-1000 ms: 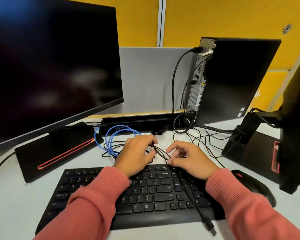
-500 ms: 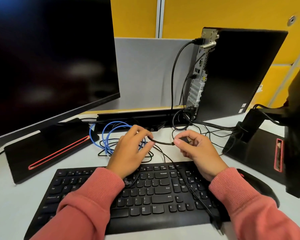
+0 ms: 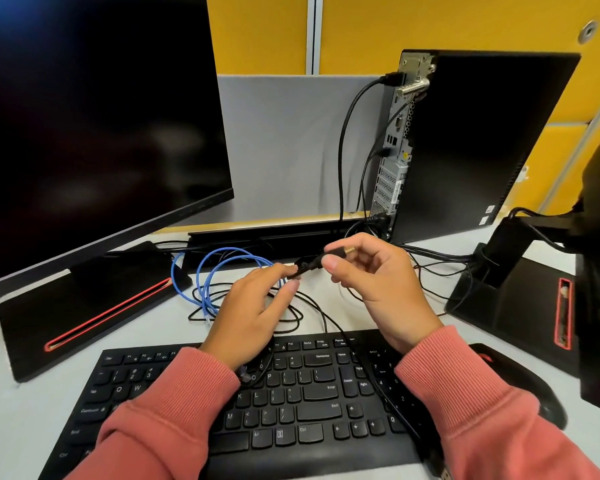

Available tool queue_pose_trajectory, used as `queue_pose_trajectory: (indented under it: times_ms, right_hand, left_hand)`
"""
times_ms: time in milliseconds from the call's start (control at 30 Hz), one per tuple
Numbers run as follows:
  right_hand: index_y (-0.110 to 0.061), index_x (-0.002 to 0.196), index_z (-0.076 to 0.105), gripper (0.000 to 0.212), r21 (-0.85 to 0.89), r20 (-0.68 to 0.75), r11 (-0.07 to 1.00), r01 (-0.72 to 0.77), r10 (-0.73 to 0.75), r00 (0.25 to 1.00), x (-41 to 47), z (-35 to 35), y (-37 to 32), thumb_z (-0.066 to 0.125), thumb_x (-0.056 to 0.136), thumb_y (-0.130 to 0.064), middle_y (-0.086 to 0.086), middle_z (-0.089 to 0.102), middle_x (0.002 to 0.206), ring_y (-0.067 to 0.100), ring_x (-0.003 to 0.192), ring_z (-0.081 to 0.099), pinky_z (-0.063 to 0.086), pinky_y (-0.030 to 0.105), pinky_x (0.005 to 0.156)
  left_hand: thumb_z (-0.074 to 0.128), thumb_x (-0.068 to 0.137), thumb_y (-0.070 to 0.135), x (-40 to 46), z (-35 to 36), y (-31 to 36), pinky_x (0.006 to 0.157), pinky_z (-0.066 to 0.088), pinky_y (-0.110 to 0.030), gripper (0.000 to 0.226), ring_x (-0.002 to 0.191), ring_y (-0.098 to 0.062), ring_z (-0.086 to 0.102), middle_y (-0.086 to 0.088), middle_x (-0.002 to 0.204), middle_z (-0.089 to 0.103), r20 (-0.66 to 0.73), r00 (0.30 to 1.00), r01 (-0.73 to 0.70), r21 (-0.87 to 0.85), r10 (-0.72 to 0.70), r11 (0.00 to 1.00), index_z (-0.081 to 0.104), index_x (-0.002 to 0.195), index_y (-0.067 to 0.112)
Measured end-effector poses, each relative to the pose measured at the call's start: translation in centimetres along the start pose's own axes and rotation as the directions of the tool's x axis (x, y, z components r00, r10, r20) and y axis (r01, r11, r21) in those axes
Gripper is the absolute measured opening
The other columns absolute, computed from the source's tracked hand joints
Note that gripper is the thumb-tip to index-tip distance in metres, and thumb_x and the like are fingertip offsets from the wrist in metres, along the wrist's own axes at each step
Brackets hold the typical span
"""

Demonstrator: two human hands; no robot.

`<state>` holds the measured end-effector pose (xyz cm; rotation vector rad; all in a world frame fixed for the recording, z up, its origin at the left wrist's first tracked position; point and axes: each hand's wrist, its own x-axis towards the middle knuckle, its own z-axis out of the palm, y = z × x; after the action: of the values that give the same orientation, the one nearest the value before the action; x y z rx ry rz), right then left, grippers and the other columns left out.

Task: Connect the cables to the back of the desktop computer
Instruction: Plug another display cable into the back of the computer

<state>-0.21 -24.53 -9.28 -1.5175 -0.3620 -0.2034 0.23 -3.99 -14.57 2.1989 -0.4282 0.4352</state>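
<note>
A slim black desktop computer (image 3: 478,143) stands upright at the back right, its port panel (image 3: 394,157) facing left with two black cables plugged in. My right hand (image 3: 378,282) pinches a black cable plug (image 3: 336,252) with a gold tip, raised above the desk. My left hand (image 3: 253,306) pinches the same black cable (image 3: 300,270) just behind the plug. A coiled blue network cable (image 3: 219,275) lies on the desk behind my left hand, among loose black cables (image 3: 291,313).
A black keyboard (image 3: 291,403) lies under my wrists, a cable running across its right side. A large monitor (image 3: 94,126) on a black base (image 3: 84,306) stands left. A second monitor stand (image 3: 520,289) and a mouse (image 3: 530,386) sit right. A grey partition (image 3: 284,143) is behind.
Both hands rose from the keyboard's top edge and lifted the black cable. My right hand now holds its plug end higher, nearer the computer.
</note>
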Motion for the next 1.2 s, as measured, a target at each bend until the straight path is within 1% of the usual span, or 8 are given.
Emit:
queue_pose_trajectory:
  times_ms: [133,233,333,633,700,867,1100,1200]
  right_hand:
    - [-0.012,0.090,0.074,0.013,-0.062,-0.013,0.998,0.029,-0.030,0.999,0.1,0.7,0.1,0.083,0.082,-0.015,-0.008,0.063,0.070,0.012,0.071,0.057,0.050,0.027,0.070]
    - [-0.010,0.082,0.070,0.017,-0.090,-0.011,0.994,0.062,-0.063,0.998,0.1,1.6,-0.1,0.086,0.080,-0.017,-0.004,0.062,0.068,0.013,0.067,0.051,0.046,0.025,0.066]
    - [-0.008,0.077,0.067,0.023,-0.105,-0.033,0.990,0.089,-0.093,0.995,0.1,2.5,-0.1,0.086,0.079,-0.018,-0.002,0.059,0.065,0.012,0.063,0.049,0.044,0.022,0.061]
    - [-0.005,0.086,0.070,0.016,-0.100,-0.072,0.988,0.119,-0.126,0.989,0.9,3.0,-1.0,0.082,0.084,-0.015,-0.008,0.059,0.065,0.010,0.064,0.051,0.046,0.025,0.065]
    - [-0.009,0.088,0.071,0.011,-0.102,-0.125,0.986,0.134,-0.146,0.981,1.8,2.4,-2.2,0.078,0.088,-0.016,-0.004,0.059,0.069,0.016,0.067,0.055,0.049,0.029,0.066]
    - [-0.012,0.088,0.070,0.013,-0.057,-0.377,0.978,0.199,-0.206,0.903,5.2,-0.5,-6.2,0.070,0.095,-0.023,0.002,0.063,0.072,0.016,0.069,0.061,0.051,0.028,0.065]
    - [-0.014,0.081,0.067,0.020,0.063,-0.403,0.992,0.114,-0.079,0.912,9.7,-1.2,-7.5,0.071,0.095,-0.029,0.000,0.064,0.068,0.012,0.064,0.064,0.052,0.021,0.058]
    - [-0.011,0.085,0.070,0.020,0.074,-0.353,0.995,0.072,-0.041,0.935,11.1,-0.5,-6.9,0.072,0.094,-0.028,0.004,0.067,0.069,0.015,0.064,0.065,0.052,0.022,0.057]
  left_hand:
    - [0.052,0.102,0.046,-0.4,-0.2,0.6,0.099,0.050,-0.033,0.032,0.118,-0.006,0.063,0.020,0.119,0.069,-0.049,0.998,-0.048,-0.057,0.046,0.997,0.068,0.123,0.029]
    - [0.057,0.103,0.035,-0.5,-0.3,1.0,0.089,0.054,-0.039,0.019,0.104,-0.011,0.068,0.018,0.106,0.072,-0.137,0.987,-0.095,-0.048,0.088,0.994,0.070,0.114,0.025]
    - [0.059,0.104,0.022,-0.4,-0.4,1.2,0.085,0.055,-0.031,0.013,0.099,-0.006,0.070,0.021,0.100,0.072,-0.140,0.986,-0.098,-0.078,0.087,0.992,0.070,0.110,0.022]
    - [0.059,0.103,0.016,-0.3,-0.7,1.2,0.091,0.053,-0.026,0.020,0.107,-0.007,0.069,0.019,0.109,0.073,-0.129,0.989,-0.093,-0.158,0.072,0.983,0.069,0.118,0.026]
    - [0.056,0.104,0.010,0.2,-1.0,1.0,0.096,0.050,-0.021,0.028,0.114,-0.005,0.067,0.019,0.113,0.074,-0.095,0.995,-0.054,-0.223,0.033,0.973,0.068,0.122,0.028]
    - [0.051,0.104,0.000,4.5,-2.9,0.3,0.098,0.050,-0.031,0.036,0.105,-0.012,0.071,0.005,0.105,0.079,0.077,0.995,0.093,-0.369,-0.069,0.925,0.069,0.120,0.027]
    - [0.057,0.105,0.016,12.7,-3.9,5.7,0.101,0.047,-0.018,0.034,0.116,-0.005,0.065,0.005,0.122,0.071,0.055,0.992,-0.081,-0.389,0.111,0.918,0.060,0.135,0.030]
    - [0.057,0.105,0.027,15.3,-3.2,7.8,0.100,0.053,-0.032,0.034,0.109,-0.013,0.068,0.003,0.109,0.072,0.069,0.978,-0.161,-0.365,0.199,0.917,0.057,0.138,0.034]
